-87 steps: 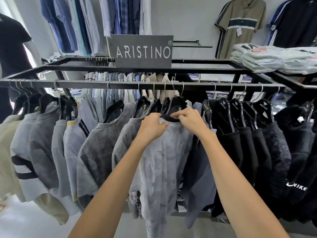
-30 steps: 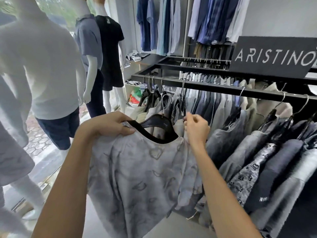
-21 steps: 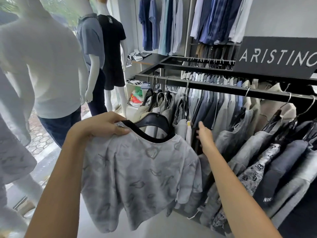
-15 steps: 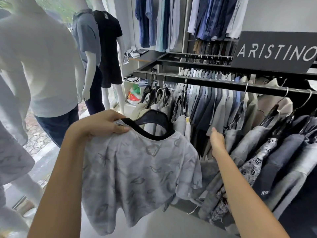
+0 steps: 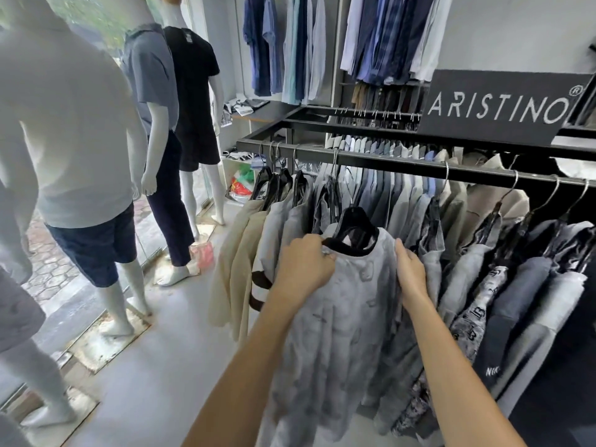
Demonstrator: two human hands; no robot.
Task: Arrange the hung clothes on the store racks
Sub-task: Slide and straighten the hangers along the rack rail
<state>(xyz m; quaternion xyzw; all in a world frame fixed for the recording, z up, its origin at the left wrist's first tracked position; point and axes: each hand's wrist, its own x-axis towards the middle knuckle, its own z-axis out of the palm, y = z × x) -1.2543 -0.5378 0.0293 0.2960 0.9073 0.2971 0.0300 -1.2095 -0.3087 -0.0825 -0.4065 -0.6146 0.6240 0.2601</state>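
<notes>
Up close, two hands hold one pale grey shirt (image 5: 338, 317) on a black hanger (image 5: 354, 221) at the rack (image 5: 403, 164) – left hand (image 5: 303, 262) gripping the collar, right hand (image 5: 411, 272) laid flat along its right shoulder. Four mannequins (image 5: 64, 124) stand left; one sign (image 5: 500, 106) tops the rack.

We see bright, soft daylight coming in thru the shop window (image 5: 96, 14) at upper left, washing out the nearest white mannequin (image 5: 64, 124) w/ mild glare, while the dark clothes at far right sink into shadow. Wide-angle bend curves the rack rail (image 5: 419, 167) & stretches the edges. Slight motion blur softens the whole frame, esp. the grey shirt (image 5: 338, 333) & the sign (image 5: 500, 108) lettering.
</notes>
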